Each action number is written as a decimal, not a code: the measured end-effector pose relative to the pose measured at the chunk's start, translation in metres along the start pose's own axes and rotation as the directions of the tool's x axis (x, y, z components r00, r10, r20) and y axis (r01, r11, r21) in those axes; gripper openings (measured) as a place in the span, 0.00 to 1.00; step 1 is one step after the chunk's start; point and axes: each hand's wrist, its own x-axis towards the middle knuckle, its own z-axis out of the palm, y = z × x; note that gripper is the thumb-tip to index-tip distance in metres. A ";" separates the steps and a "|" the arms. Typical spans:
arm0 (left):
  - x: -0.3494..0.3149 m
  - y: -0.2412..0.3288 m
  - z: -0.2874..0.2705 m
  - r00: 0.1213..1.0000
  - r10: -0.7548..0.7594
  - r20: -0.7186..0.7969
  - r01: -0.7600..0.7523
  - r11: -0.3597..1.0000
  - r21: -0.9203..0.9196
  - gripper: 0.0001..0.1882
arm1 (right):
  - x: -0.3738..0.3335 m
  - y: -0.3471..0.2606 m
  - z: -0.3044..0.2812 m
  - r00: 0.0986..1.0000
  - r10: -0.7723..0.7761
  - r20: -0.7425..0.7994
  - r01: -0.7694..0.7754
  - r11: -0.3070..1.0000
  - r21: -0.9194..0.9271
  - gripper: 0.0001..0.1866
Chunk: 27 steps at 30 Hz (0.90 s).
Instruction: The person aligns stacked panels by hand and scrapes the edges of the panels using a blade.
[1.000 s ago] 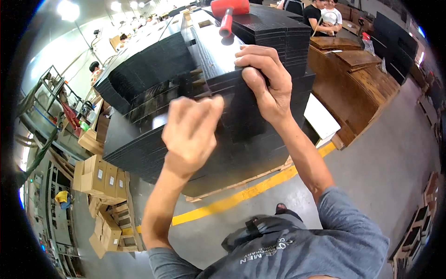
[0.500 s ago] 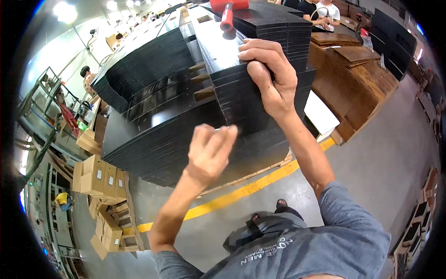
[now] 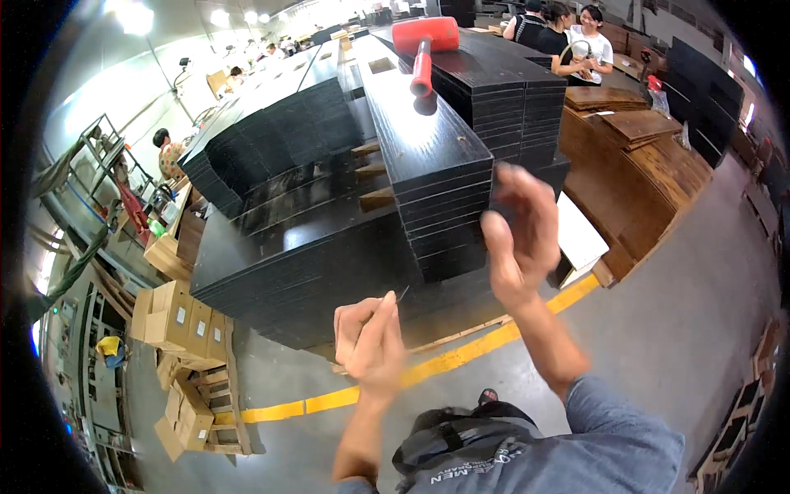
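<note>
Between the thumb and fingers of my left hand (image 3: 369,339) a thin dark pin-like piece (image 3: 402,294) is pinched, its tip pointing up and right. The hand is in front of a stack of black boards (image 3: 444,222), apart from it. Beside the right front corner of that stack is my right hand (image 3: 523,235), its fingers loosely curled and apart, blurred, with nothing visible in them. On the shiny top board lies a red mallet (image 3: 425,49), its handle toward me.
More black board stacks (image 3: 280,132) spread behind and left. Brown wooden panels (image 3: 638,177) stand at the right. Cardboard boxes (image 3: 177,325) sit by a pallet (image 3: 226,395) at left. A yellow floor line (image 3: 461,352) crosses before me. Several people are farther off.
My right hand has let go of the top board's front corner and moved down and right. My left hand has dropped lower, with the thin piece now showing.
</note>
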 end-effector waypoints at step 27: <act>0.099 -0.091 0.063 0.462 0.119 0.879 0.878 0.078 -0.473 0.16 | -0.012 -0.025 0.055 0.758 0.633 -0.158 -0.652 0.740 -0.163 0.21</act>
